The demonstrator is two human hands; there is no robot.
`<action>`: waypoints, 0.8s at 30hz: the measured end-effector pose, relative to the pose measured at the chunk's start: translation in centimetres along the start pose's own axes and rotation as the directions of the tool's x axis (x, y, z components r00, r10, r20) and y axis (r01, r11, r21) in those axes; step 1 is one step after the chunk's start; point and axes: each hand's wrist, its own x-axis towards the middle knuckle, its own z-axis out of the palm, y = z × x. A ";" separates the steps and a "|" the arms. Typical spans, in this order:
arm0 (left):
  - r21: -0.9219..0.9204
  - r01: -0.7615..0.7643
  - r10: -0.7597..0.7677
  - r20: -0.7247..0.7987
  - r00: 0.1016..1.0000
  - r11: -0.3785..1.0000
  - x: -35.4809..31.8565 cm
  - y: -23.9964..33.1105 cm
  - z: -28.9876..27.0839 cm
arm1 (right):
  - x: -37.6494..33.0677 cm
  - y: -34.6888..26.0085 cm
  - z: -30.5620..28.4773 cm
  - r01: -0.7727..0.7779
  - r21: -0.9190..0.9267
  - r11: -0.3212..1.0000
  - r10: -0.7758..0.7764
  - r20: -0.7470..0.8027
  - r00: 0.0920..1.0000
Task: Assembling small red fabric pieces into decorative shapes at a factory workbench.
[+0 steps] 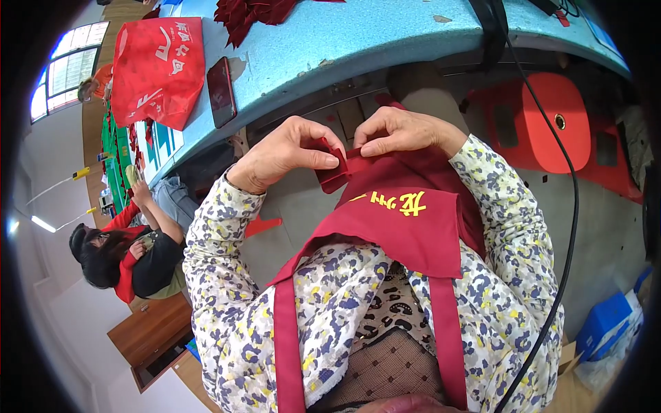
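My left hand (pixel 289 153) pinches one end of a small dark red piece of folded cloth or ribbon (pixel 334 180) between thumb and fingers. The thumb and fingertips of my right hand (pixel 403 132) are closed on its other end. The piece is stretched between the two hands, just above the lap of the dark red apron (pixel 413 227) I wear. Part of it is hidden behind my fingers, and its exact kind is hard to make out.
A light blue worktable (pixel 296 62) curves ahead, bearing a phone (pixel 222 93), a red bag (pixel 160 69) and a heap of dark red pieces (pixel 251 17). A red stool (pixel 556 120) stands right, past a black cable (pixel 568 227). Another person (pixel 148 255) sits left.
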 end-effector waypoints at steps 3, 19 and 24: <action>0.014 -0.007 0.007 -0.004 1.000 1.000 -0.4 -0.3 -0.4 | 0.1 -0.6 -0.2 -0.030 0.025 0.999 0.031 -0.050 0.998; -0.018 -0.132 0.125 -0.201 0.972 0.991 -4.1 -2.6 -1.4 | 4.5 -7.1 1.0 -0.045 -0.442 0.896 -0.044 -0.189 0.981; 0.034 -0.204 0.206 -0.259 0.944 0.978 -4.9 -3.9 -1.5 | 5.8 -7.6 1.9 -0.014 -0.553 0.833 -0.100 -0.176 0.979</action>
